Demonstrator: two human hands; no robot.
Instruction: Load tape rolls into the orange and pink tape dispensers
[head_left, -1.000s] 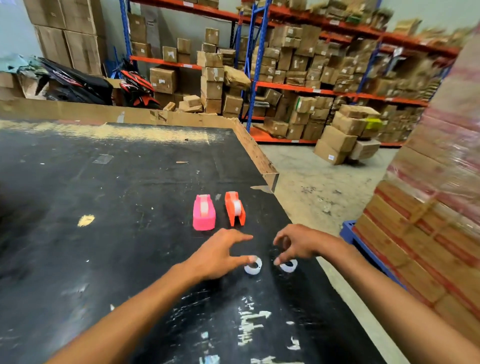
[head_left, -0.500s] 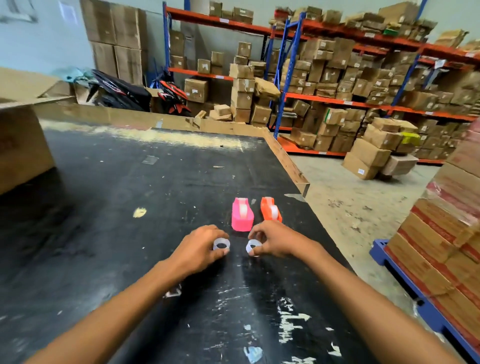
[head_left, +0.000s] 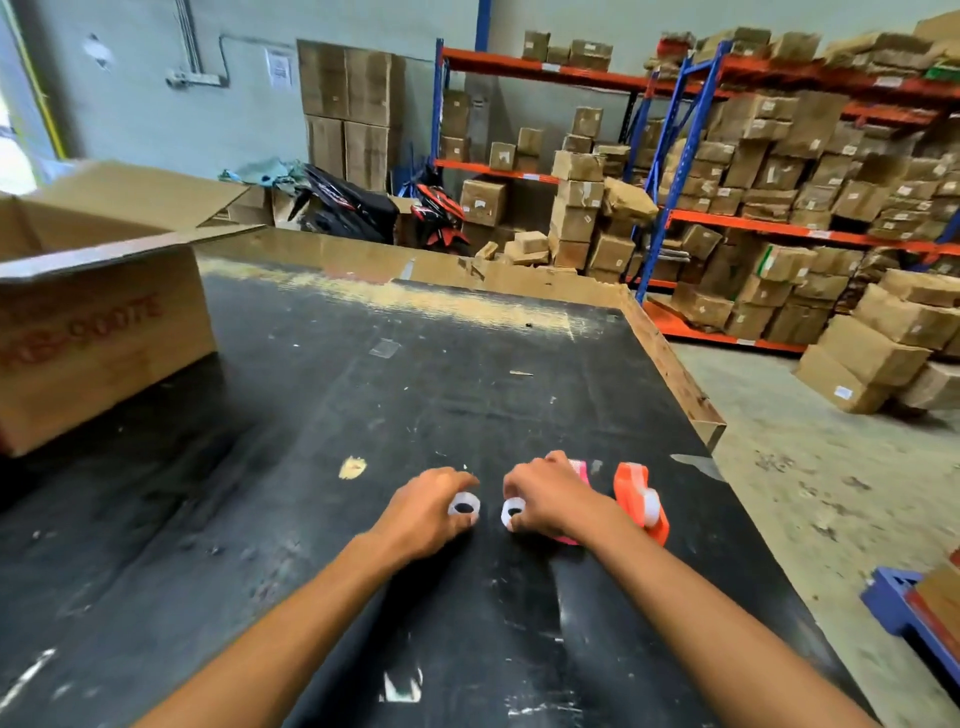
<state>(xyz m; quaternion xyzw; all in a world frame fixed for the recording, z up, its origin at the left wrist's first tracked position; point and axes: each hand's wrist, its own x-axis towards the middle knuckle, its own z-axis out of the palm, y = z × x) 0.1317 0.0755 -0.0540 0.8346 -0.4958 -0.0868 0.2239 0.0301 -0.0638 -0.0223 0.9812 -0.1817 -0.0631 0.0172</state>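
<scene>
Two small clear tape rolls sit side by side on the black table (head_left: 363, 415). My left hand (head_left: 428, 512) grips the left tape roll (head_left: 464, 506) with its fingertips. My right hand (head_left: 553, 499) pinches the right tape roll (head_left: 513, 512). The pink dispenser (head_left: 579, 470) lies right behind my right hand and is mostly hidden by it. Just to its right stands the orange dispenser (head_left: 641, 501), with a roll visible in it.
An open cardboard box (head_left: 98, 332) stands at the table's far left. The table's raised wooden rim (head_left: 670, 364) runs along the right edge, with bare floor beyond. A blue pallet (head_left: 904, 608) lies at lower right. Shelves of cartons fill the back.
Both hands closed on the two tape rolls and carried them leftward and forward past the dispensers. The camera swung left, bringing the cardboard box into view.
</scene>
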